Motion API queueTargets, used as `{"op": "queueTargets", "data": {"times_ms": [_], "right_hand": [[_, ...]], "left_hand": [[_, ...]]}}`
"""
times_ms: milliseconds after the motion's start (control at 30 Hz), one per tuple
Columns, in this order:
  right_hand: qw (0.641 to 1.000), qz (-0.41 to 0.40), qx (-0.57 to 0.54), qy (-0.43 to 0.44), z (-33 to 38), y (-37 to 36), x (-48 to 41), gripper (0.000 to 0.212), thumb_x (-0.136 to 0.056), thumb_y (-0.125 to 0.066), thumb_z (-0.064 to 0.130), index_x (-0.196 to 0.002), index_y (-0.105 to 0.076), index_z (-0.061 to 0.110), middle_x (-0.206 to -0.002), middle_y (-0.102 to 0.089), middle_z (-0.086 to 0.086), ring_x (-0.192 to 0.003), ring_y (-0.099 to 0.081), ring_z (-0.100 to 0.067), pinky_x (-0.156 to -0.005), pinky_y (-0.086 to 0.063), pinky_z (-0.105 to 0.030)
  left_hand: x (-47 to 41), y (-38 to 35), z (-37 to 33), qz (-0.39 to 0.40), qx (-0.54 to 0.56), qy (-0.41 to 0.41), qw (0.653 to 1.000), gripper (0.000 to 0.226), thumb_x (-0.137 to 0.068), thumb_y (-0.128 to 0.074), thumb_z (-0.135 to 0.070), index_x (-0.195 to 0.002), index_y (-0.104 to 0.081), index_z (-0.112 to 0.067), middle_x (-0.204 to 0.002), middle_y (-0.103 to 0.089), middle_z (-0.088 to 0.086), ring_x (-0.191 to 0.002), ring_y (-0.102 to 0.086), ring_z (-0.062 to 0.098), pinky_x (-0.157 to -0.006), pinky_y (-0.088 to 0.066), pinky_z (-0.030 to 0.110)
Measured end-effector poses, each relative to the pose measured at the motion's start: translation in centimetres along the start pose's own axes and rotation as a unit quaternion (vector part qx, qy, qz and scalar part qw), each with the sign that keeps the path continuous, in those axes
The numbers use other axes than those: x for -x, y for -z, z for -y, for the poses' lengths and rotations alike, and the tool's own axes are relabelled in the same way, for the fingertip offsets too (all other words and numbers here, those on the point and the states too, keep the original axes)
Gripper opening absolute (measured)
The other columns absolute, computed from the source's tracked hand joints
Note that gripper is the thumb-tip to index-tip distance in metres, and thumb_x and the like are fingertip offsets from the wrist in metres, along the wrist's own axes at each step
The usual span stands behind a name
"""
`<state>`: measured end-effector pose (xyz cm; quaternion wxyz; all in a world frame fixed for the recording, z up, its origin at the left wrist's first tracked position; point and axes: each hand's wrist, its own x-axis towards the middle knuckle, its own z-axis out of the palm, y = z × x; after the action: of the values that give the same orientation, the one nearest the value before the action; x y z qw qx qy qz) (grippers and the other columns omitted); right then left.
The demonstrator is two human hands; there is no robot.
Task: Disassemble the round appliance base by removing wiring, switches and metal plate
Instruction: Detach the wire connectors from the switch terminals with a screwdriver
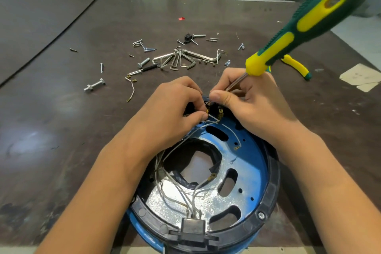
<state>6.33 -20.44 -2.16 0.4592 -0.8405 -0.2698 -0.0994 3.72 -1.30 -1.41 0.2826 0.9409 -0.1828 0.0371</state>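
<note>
Sitting at the near edge of the table [61,130], the round base [273,181] lies open side up. It has a black ring around it and a blue and silver metal plate [249,171] inside. Thin white wires [203,181] loop across the plate. Some run to a black switch box [193,227] at the near rim, and others run to a switch [220,112] with brass tabs at the far rim.

Both hands are close together at that far switch. The left hand [175,107] pinches one of the white wires beside the brass tabs. The right hand [253,101] holds the thin shaft of a screwdriver [309,20] in its curled fingers. Its tip is hidden between the hands, and the big green and yellow handle sticks up to the right.

Farther back, near the middle of the table, lie a bunch of bent metal keys [181,60], loose screws and bolts [94,85], and a short loose wire [132,88]. Yellow pliers [296,67] lie behind the screwdriver. Paper scraps [360,76] rest at the right edge.
</note>
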Motion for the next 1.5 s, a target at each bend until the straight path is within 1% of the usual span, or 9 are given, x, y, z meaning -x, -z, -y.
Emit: {"op": "queueTargets", "data": {"times_ms": [100, 167, 267, 433, 700, 933, 1067, 1300, 1500], "right_hand": [[0.998, -0.002, -0.032, -0.052, -0.1, 0.0, -0.3, 0.017, -0.09, -0.071, 0.025, -0.075, -0.064, 0.025, -0.074, -0.073, -0.002, -0.071, -0.07, -0.014, -0.067, -0.055, -0.027], [0.996, 0.007, -0.062, -0.067, -0.2, 0.0, -0.6, 0.023, -0.094, -0.072, 0.017, -0.074, -0.063, 0.024, -0.074, -0.073, -0.005, -0.069, -0.069, -0.011, -0.066, -0.053, -0.023], [0.99, 0.009, -0.105, -0.096, -0.4, 0.1, -1.0, 0.028, -0.095, -0.071, 0.009, -0.072, -0.063, 0.021, -0.065, -0.069, 0.006, -0.061, -0.063, 0.0, -0.063, -0.046, -0.011], [0.98, -0.002, -0.14, -0.139, -0.8, -0.1, -1.5, 0.025, -0.095, -0.071, 0.009, -0.073, -0.064, 0.016, -0.064, -0.07, 0.002, -0.06, -0.065, -0.004, -0.064, -0.048, -0.015], [0.983, 0.025, -0.155, -0.094, -0.7, 0.1, -1.0, 0.024, -0.096, -0.068, 0.007, -0.076, -0.061, 0.018, -0.067, -0.067, 0.008, -0.064, -0.064, -0.002, -0.066, -0.048, -0.014], [0.992, 0.018, -0.112, -0.062, -0.4, 0.2, -0.4, 0.016, -0.093, -0.069, 0.019, -0.077, -0.064, 0.019, -0.079, -0.071, -0.016, -0.069, -0.066, -0.022, -0.068, -0.053, -0.03], [0.991, 0.018, -0.104, -0.079, -0.4, 0.1, -0.9, 0.024, -0.095, -0.069, 0.011, -0.074, -0.063, 0.022, -0.066, -0.068, 0.008, -0.063, -0.063, 0.0, -0.065, -0.047, -0.012], [0.983, 0.015, -0.127, -0.131, -0.8, -0.2, -1.8, 0.026, -0.097, -0.068, 0.008, -0.074, -0.062, 0.017, -0.069, -0.068, -0.003, -0.063, -0.064, -0.008, -0.071, -0.051, -0.023], [0.974, 0.008, -0.149, -0.17, -0.9, -0.4, -1.9, 0.024, -0.096, -0.068, 0.007, -0.074, -0.061, 0.013, -0.067, -0.064, -0.004, -0.057, -0.06, -0.003, -0.064, -0.047, -0.015]], "left_hand": [[0.0, 0.0, 0.0, 0.0, -0.003, -0.004, 1.0, 0.005, -0.088, -0.074, -0.029, -0.087, -0.075, -0.024, -0.112, -0.059, -0.012, -0.098, -0.056, 0.004, -0.079, -0.039, 0.014], [0.0, 0.0, 0.0, -0.002, -0.002, -0.006, 1.0, 0.004, -0.088, -0.075, -0.028, -0.087, -0.075, -0.025, -0.112, -0.059, -0.012, -0.099, -0.057, 0.004, -0.083, -0.04, 0.019], [0.0, -0.1, 0.1, -0.002, 0.0, -0.006, 1.0, 0.003, -0.088, -0.074, -0.028, -0.087, -0.075, -0.024, -0.112, -0.059, -0.011, -0.099, -0.057, 0.006, -0.086, -0.044, 0.024], [0.0, -0.1, 0.0, -0.001, 0.004, -0.01, 1.0, 0.003, -0.088, -0.075, -0.025, -0.087, -0.074, -0.023, -0.112, -0.059, -0.01, -0.099, -0.058, 0.007, -0.087, -0.045, 0.026], [0.0, -0.1, 0.0, -0.001, 0.002, -0.01, 1.0, 0.002, -0.088, -0.074, -0.025, -0.088, -0.074, -0.023, -0.111, -0.059, -0.01, -0.098, -0.057, 0.006, -0.087, -0.045, 0.025], [0.0, 0.0, -0.1, -0.001, 0.003, -0.005, 1.0, 0.002, -0.089, -0.074, -0.026, -0.087, -0.074, -0.024, -0.111, -0.059, -0.012, -0.097, -0.056, 0.005, -0.084, -0.043, 0.022], [0.1, 0.0, -0.1, -0.001, 0.006, -0.005, 1.0, 0.003, -0.089, -0.074, -0.025, -0.087, -0.073, -0.023, -0.111, -0.059, -0.011, -0.097, -0.057, 0.006, -0.085, -0.043, 0.022], [0.0, 0.0, -0.1, 0.003, 0.003, -0.011, 1.0, 0.002, -0.089, -0.074, -0.023, -0.087, -0.073, -0.022, -0.112, -0.059, -0.009, -0.098, -0.057, 0.008, -0.087, -0.044, 0.026], [0.0, -0.1, -0.1, -0.001, -0.001, -0.014, 1.0, 0.003, -0.088, -0.074, -0.023, -0.087, -0.072, -0.023, -0.11, -0.059, -0.008, -0.096, -0.057, 0.01, -0.084, -0.041, 0.024]]}}
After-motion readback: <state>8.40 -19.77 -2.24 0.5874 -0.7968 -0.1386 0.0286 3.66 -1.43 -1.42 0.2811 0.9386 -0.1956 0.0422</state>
